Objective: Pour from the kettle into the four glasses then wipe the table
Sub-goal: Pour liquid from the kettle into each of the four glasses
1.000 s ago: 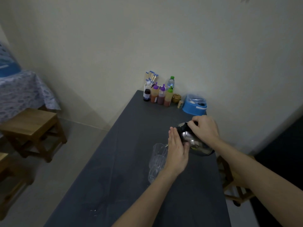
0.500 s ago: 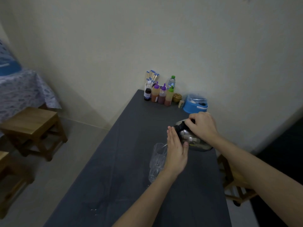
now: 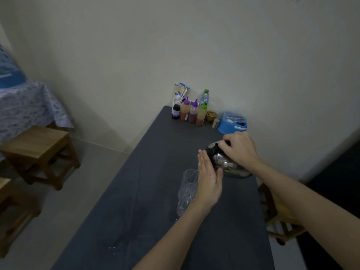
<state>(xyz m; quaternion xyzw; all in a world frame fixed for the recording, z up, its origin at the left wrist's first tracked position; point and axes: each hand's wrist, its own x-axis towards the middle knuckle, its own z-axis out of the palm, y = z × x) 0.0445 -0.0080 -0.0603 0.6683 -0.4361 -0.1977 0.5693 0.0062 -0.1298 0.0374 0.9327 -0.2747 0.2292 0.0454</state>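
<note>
I have my right hand (image 3: pixel 238 148) closed over the black handle and lid at the top of the rounded, polished stainless-steel kettle (image 3: pixel 228 164), its fingers (image 3: pixel 224 146) wrapped tight around that grip. The kettle is tipped down to my left, its long axis running from my right wrist toward the row of clear ribbed drinking glasses (image 3: pixel 187 190), with the spout end low and hidden behind my left hand (image 3: pixel 209 182). That is the relation the pour turns on: the mouth of the farthest glass lies just left of and below the spout, and I judge a thin thread of water is falling into it, though it is faint.

My left hand is flat and open, palm pressed against the kettle's shiny flank, thumb touching the metal; it grasps nothing and only steadies the body. It stands between me and the glasses, so I cannot count all four; they stand in a line running toward me, close together or touching.

The glasses are thin, transparent and tall, likely easy to knock. They rest on the dark grey matt tabletop (image 3: pixel 148 172), which shows small wet droplets (image 3: pixel 113 249) near its front left edge. At the far end, well apart, stand squeeze sauce bottles (image 3: pixel 191 114) and a blue plastic container (image 3: pixel 232 123). I see no wiping cloth.
</note>
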